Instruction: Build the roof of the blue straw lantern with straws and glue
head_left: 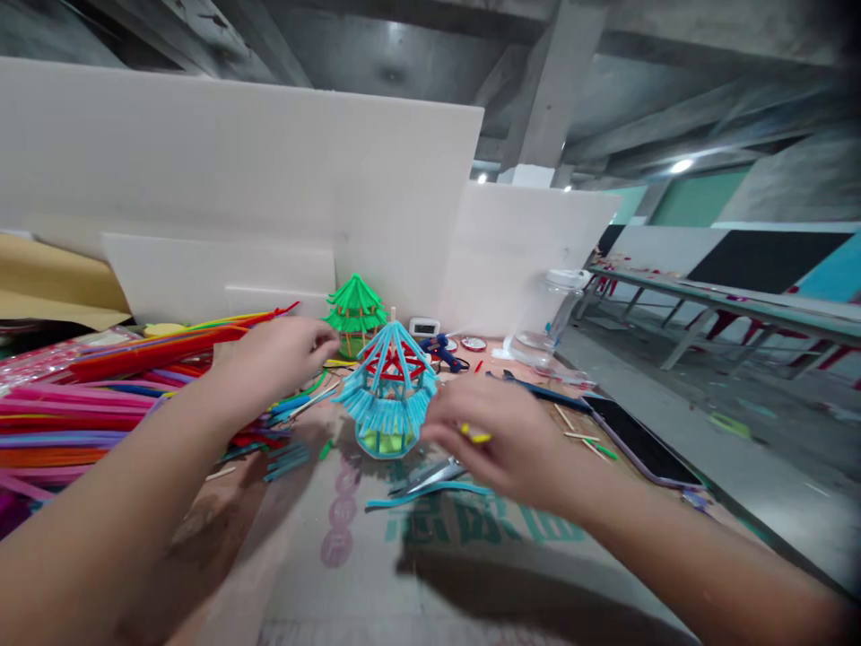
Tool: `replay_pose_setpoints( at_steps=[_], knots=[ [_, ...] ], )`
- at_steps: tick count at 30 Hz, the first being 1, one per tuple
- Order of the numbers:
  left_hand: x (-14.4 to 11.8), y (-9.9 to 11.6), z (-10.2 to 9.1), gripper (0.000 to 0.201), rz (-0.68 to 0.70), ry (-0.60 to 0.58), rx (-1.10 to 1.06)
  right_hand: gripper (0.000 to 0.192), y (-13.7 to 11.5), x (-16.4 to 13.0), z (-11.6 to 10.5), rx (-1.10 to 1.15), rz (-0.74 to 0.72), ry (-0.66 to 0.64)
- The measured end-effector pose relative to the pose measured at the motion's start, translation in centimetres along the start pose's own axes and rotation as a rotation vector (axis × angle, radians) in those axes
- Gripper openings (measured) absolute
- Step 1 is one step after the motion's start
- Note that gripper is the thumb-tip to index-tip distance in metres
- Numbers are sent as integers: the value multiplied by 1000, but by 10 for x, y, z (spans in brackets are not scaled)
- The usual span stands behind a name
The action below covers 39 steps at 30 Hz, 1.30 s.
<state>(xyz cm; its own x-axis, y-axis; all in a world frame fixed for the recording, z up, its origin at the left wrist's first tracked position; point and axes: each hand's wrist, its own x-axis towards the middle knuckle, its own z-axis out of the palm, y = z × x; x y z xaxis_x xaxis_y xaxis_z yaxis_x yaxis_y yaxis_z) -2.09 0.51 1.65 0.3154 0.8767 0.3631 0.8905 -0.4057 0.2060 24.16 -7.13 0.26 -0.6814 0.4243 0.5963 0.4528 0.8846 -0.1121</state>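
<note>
A small pavilion model (pixel 390 395) of light blue fuzzy stems, with red struts under its upper roof, stands upright in front of me. My right hand (pixel 501 435) is at its right side, fingers bent together; whether they touch the roof edge I cannot tell. A small yellow piece (pixel 475 434) shows between those fingers. Left of the model, my left hand (pixel 289 354) is raised with curled fingers; their tips are partly hidden, and anything in them does not show. Scissors (pixel 434 475) lie below the right hand, their handles hidden, beside a light blue stem (pixel 430 493).
Behind stands a green pavilion model (pixel 356 309), near a small timer (pixel 424 327) and a blue glue gun (pixel 444 350). Bundles of coloured fuzzy stems (pixel 73 422) fill the left. At right are a clear jar (pixel 548 314) and a phone (pixel 639 440). White boards (pixel 235 161) rise behind.
</note>
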Motion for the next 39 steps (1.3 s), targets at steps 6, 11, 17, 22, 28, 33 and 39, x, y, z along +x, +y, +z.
replay_pose_setpoints(
  at_steps=[6,11,17,22,28,33,39],
  knots=[
    [24,53,-42,40,-20,67,-239,14,20,49,-26,62,326,203],
    [35,56,-22,38,45,-7,-347,17,44,42,-10,111,399,159],
    [32,50,-4,35,44,52,-349,16,65,35,5,132,450,70],
    [28,53,-5,30,96,50,-377,15,65,35,4,113,454,32],
    [29,56,2,28,27,59,-441,17,65,32,-8,26,455,-7],
    [32,53,8,32,3,97,-478,19,48,29,-34,87,437,-72],
    [37,53,17,32,10,192,-485,14,1,12,-12,203,165,-584]
  ],
)
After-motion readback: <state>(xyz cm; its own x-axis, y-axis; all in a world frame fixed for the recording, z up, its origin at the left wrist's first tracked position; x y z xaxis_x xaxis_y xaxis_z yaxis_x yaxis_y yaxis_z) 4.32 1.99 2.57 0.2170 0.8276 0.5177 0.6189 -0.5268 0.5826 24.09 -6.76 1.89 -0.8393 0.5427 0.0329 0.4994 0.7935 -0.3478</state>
